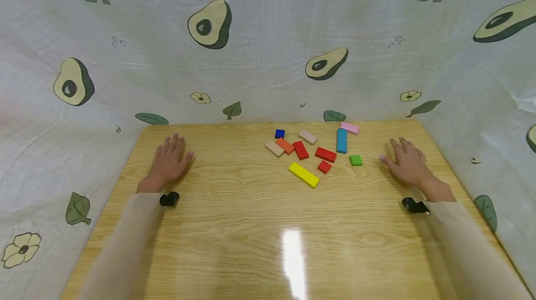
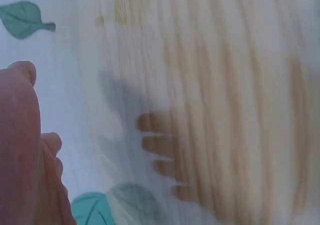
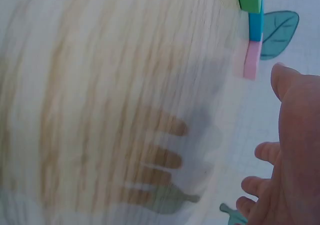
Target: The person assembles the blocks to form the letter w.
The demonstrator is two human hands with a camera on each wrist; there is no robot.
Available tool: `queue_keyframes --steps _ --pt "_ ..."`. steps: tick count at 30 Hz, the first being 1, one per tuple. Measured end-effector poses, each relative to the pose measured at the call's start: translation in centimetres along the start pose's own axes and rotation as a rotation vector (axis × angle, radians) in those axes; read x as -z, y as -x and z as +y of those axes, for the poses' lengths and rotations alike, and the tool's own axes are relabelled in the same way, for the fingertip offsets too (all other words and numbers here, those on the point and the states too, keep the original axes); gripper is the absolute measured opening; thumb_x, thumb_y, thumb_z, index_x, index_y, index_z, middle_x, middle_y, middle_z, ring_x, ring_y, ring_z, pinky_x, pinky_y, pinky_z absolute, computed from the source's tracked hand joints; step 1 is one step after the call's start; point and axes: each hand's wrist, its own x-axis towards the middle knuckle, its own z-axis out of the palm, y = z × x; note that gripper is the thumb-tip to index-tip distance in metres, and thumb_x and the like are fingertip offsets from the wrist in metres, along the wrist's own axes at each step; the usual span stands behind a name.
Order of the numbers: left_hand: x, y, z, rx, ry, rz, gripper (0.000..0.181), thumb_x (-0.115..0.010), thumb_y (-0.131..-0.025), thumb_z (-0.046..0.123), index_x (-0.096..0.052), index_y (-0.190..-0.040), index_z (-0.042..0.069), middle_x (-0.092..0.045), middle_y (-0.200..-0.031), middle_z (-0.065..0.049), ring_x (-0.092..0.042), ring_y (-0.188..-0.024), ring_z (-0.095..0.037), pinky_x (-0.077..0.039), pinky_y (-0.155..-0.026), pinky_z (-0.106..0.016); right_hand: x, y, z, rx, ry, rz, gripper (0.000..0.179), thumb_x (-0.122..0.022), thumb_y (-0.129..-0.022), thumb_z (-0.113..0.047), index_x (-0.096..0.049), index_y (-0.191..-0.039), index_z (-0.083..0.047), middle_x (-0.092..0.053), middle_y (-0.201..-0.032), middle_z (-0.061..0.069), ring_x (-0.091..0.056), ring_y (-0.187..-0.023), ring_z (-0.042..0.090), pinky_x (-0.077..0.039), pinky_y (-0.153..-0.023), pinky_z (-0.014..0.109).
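Note:
My left hand is at the left of the wooden table, palm down with fingers spread, holding nothing. Over on the right side, my right hand has its fingers extended and holds nothing either; the green block is the nearest piece to it. Loose blocks lie at the back, right of centre: a yellow one, a small red one, two longer red ones, an orange one, two beige ones, a dark blue one, a light blue one and a pink one. In the right wrist view, green, light blue and pink blocks show.
A pale cloth printed with avocados, leaves and flowers rises behind the table and along both sides. Black wrist cameras sit at both cuffs. A bright reflection falls on the front middle of the tabletop.

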Motion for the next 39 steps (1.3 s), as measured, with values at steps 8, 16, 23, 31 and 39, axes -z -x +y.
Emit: queue_keyframes --steps 8,16,23,31,39 --pt "-1.3 -0.2 2.5 -0.042 -0.01 0.028 0.079 -0.034 -0.115 0.048 -0.011 -0.166 -0.007 0.0 -0.174 -0.029 0.002 -0.16 -0.052 0.001 -0.126 -0.068 -0.1 0.0 -1.9 0.05 0.007 0.011 0.082 -0.045 -0.112 -0.046 -0.02 -0.161 0.015 -0.014 -0.16 0.049 -0.015 -0.145 0.07 -0.013 -0.11 0.083" --pt "-2.6 -0.3 5.7 -0.09 -0.003 0.026 0.078 -0.036 -0.115 0.046 -0.011 -0.167 -0.006 -0.003 -0.175 -0.026 0.002 -0.161 -0.047 0.0 -0.128 -0.065 -0.4 0.1 -4.1 0.109 0.01 0.033 0.078 -0.052 -0.111 -0.041 -0.026 -0.16 0.013 -0.018 -0.161 0.046 -0.018 -0.146 0.067 -0.015 -0.113 0.081" --pt "-3.7 -0.2 8.6 -0.131 0.014 0.03 0.076 -0.041 -0.114 0.041 -0.013 -0.167 -0.005 -0.005 -0.175 -0.025 -0.001 -0.162 -0.046 -0.001 -0.128 -0.064 -0.7 0.1 -5.9 0.135 0.017 0.018 0.077 -0.055 -0.11 -0.039 -0.027 -0.161 0.011 -0.02 -0.162 0.044 -0.019 -0.148 0.066 -0.015 -0.114 0.08" --pt "-4.7 -0.1 11.0 -0.168 0.002 0.027 0.076 -0.044 -0.113 0.042 -0.016 -0.168 -0.003 -0.008 -0.176 -0.023 -0.005 -0.162 -0.045 -0.004 -0.129 -0.064 -1.3 0.0 -7.0 0.17 0.015 0.006 0.077 -0.058 -0.109 -0.037 -0.026 -0.162 0.009 -0.02 -0.164 0.042 -0.018 -0.149 0.064 -0.014 -0.116 0.078" --pt "-5.4 0.0 13.7 -0.188 0.011 -0.019 0.078 -0.044 -0.113 0.045 -0.014 -0.169 0.0 -0.005 -0.177 -0.018 -0.003 -0.163 -0.042 -0.004 -0.13 -0.061 -1.9 -0.2 -8.4 0.191 0.008 -0.002 0.078 -0.064 -0.106 -0.034 -0.029 -0.162 0.007 -0.021 -0.165 0.039 -0.018 -0.151 0.062 -0.014 -0.117 0.078"
